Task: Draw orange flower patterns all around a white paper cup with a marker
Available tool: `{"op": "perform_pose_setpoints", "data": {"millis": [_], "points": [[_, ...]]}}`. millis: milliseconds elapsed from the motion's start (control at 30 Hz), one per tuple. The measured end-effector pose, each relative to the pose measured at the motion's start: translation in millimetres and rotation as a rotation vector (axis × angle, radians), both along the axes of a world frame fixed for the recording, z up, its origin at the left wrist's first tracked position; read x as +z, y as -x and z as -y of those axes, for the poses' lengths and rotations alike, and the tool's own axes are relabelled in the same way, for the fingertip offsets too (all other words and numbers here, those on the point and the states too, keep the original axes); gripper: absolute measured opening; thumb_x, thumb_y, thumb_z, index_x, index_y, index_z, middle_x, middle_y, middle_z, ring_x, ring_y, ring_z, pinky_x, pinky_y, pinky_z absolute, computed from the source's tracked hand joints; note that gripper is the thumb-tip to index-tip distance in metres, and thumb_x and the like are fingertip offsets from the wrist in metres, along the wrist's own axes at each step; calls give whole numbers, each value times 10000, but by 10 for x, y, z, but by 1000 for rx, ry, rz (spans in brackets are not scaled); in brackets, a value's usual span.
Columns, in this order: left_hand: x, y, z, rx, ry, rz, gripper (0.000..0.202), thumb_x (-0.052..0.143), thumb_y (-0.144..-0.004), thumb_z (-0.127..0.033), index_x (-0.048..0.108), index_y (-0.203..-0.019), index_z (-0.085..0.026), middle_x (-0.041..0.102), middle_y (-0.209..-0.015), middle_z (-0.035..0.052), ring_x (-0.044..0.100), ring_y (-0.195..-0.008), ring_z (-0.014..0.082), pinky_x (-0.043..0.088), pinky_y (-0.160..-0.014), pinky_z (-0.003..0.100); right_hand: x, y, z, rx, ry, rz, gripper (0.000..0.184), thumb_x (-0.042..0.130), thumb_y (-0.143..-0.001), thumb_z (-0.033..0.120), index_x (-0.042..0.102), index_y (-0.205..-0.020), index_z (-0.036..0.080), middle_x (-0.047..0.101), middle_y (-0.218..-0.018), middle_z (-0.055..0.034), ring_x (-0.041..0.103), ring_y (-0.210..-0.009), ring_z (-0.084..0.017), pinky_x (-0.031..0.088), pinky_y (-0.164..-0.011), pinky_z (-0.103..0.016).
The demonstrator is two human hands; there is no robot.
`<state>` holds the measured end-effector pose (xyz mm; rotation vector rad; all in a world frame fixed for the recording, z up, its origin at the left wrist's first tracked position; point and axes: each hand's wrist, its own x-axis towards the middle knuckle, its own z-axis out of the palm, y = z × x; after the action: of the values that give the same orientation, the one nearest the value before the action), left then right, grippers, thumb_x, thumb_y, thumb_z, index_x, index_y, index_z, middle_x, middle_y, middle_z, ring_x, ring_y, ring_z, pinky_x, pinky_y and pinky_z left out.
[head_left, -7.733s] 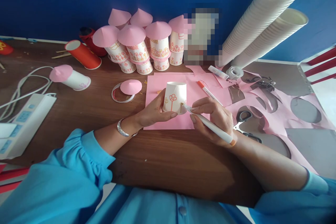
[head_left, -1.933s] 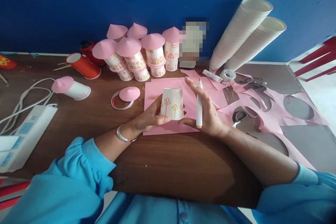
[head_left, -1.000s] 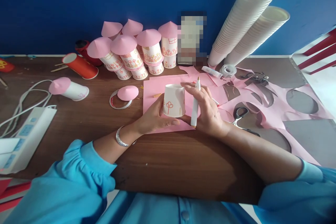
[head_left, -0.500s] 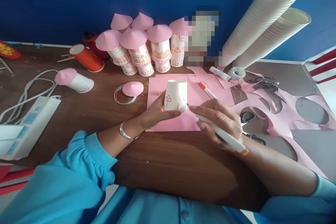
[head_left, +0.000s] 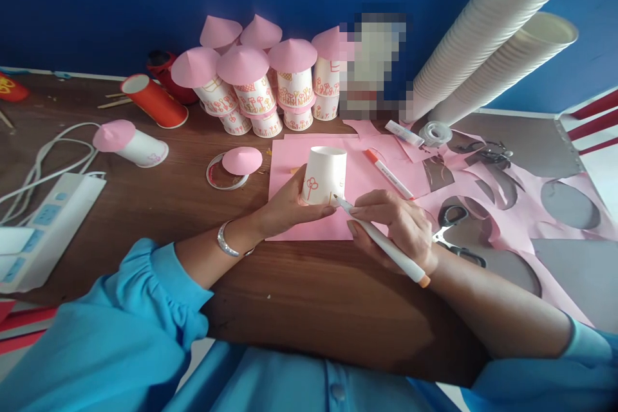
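Observation:
Upside down in my left hand is a white paper cup, its narrow end up. A red flower outline and a short orange-brown line are drawn on its side. My right hand is closed around a white marker with an orange end. The marker's tip is at the lower part of the cup, beside the short line; whether it touches I cannot tell. Beneath the cup lie pink paper sheets, and a second marker with a red cap rests on them.
Several decorated cup towers with pink cone roofs stand at the back. Tall stacks of paper cups lean at right, near clear tape, scissors and pink paper scraps. A power strip and red tube are left.
My right hand has moved left, bringing the marker's tip to the cup beside the short line. The cup stays in my left hand, and more of the red-capped marker shows.

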<state>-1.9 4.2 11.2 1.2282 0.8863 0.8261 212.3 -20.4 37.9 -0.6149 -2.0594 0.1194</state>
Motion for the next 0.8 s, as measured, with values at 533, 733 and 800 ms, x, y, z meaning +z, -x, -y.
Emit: {"op": "perform_pose_setpoints", "data": {"millis": [533, 733, 800], "points": [[33, -11, 7, -20, -19, -54, 646, 886, -734, -446, 512, -1199, -200, 649, -1126, 81, 635, -1090, 271, 550, -916, 418, -36, 10, -11, -20, -29, 45, 141, 652, -941, 107, 603, -1043, 191, 718, -790, -39, 731, -664, -147, 593, -541, -243], [47, -17, 10, -22, -11, -62, 613, 887, -735, -447, 514, -1151, -197, 634, -1086, 68, 625, -1051, 253, 541, -906, 406, -50, 9, -8, -34, -30, 46, 184, 663, -933, 101, 597, -1062, 212, 715, -806, -19, 725, -668, -140, 608, -557, -242], [49, -17, 7, -24, -12, -64, 604, 886, -737, -450, 515, -1141, -196, 635, -1080, 67, 625, -1047, 252, 538, -906, 404, -52, 7, -8, -27, -33, 45, 203, 668, -924, 92, 597, -1077, 205, 715, -808, -23, 728, -674, -145, 610, -568, -244]]}}
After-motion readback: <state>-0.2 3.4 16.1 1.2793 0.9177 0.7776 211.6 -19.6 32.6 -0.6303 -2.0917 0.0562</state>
